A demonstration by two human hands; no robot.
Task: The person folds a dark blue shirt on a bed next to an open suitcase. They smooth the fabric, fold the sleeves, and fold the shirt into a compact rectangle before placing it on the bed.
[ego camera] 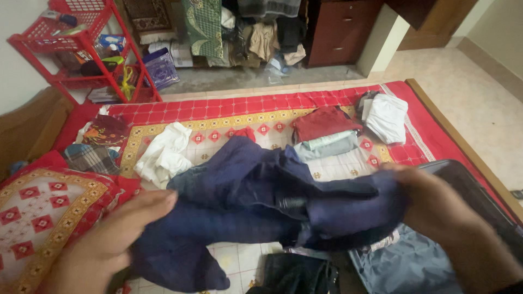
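A: Hands first. What's each one on?

B: Both on the same dark blue garment [256, 201]. Left hand [117, 228] has its fingers [158, 200] curled loosely, one end of the cloth bunched under the palm. Right hand [436, 209] is closed on the other end, fingers wrapped in the fabric, mostly hidden by it.

A: Why held like that?

B: Judging by the spread, the cloth is stretched between the two grips so it hangs off the bed [338, 163] rather than lying on it. Looks like a two-point hold to keep it flat-ish.

A: How does the garment look?

B: Navy, faint check or grid weave, crumpled, heavy folds in the middle, one lobe drooping below the left fingers. Motion blur, so I can't tell what kind of garment it is.

A: Around it?

B: Beyond the fingers, a white crumpled cloth [163, 155] on the red patterned bedcover. Beyond the right fingers, a folded stack, red on top [325, 124], and a white folded item [388, 117] further out. Under the right hand, an open suitcase [414, 261] with grey lining. Left of the left hand, a red patterned pillow [43, 218]. Far back, a red rack [81, 49] on the floor.
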